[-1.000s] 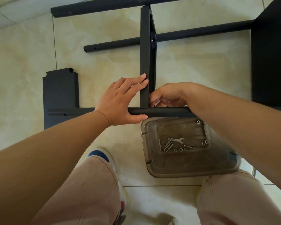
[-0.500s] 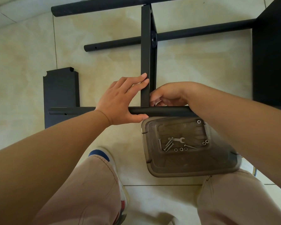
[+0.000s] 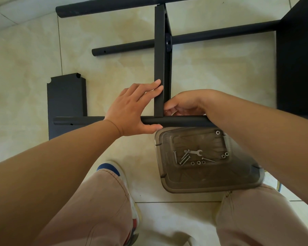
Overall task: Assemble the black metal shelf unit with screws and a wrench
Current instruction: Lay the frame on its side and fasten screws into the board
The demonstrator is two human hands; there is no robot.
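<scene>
Head view: two hands at the joint of a black shelf frame on the floor, centre of frame.
The upright panel [image 3: 160,68] meets the near tube [image 3: 181,121] at mid-frame. The left hand [image 3: 132,110] wraps the tube, thumb beneath, fingers flat on the panel. The right hand [image 3: 183,103] curls at the joint; what it holds is hidden. Just below, a clear tray [image 3: 167,181] holds screws [image 3: 184,158], nuts and a small wrench [image 3: 196,152]. A loose flat panel [image 3: 66,96] lies left on the tiled floor [image 3: 25,68].

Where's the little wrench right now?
The wrench lies in the clear plastic tray on the floor, lower right of centre, beside the loose screws.
</scene>
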